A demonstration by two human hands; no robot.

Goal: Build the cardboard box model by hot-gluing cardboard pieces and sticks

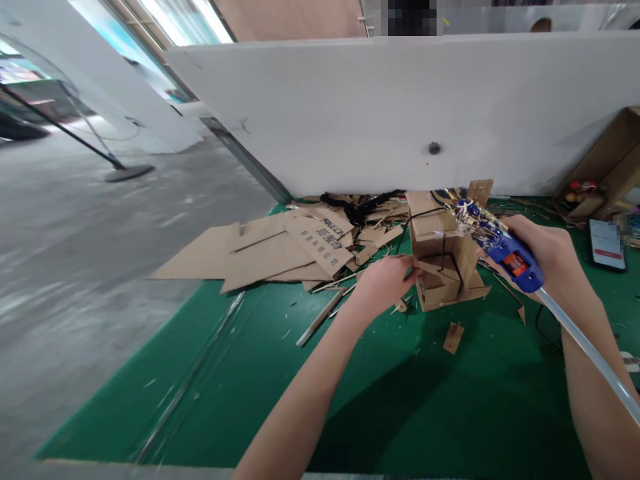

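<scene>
In my right hand (545, 250) is a blue hot glue gun (505, 250), its nozzle end clotted with scraps and strings of dried glue. A clear glue stick (585, 337) sticks out of its back toward me. The gun's tip is over an upright box-like cardboard structure (423, 230), which has an open compartment in its lower front. My left hand (387, 280) is at that structure's left side, thumb and fingers pinched on a thin cardboard strip (431, 269) that reaches into the opening. A black wire (425, 215) runs along the structure.
Flat cardboard sheets (270, 250) and scraps are heaped at the back left of the green table (240, 400). A small cardboard piece (453, 338) lies in front of the structure. A phone (607, 245) and wooden box (600, 167) are at right. A white partition (350, 120) stands behind.
</scene>
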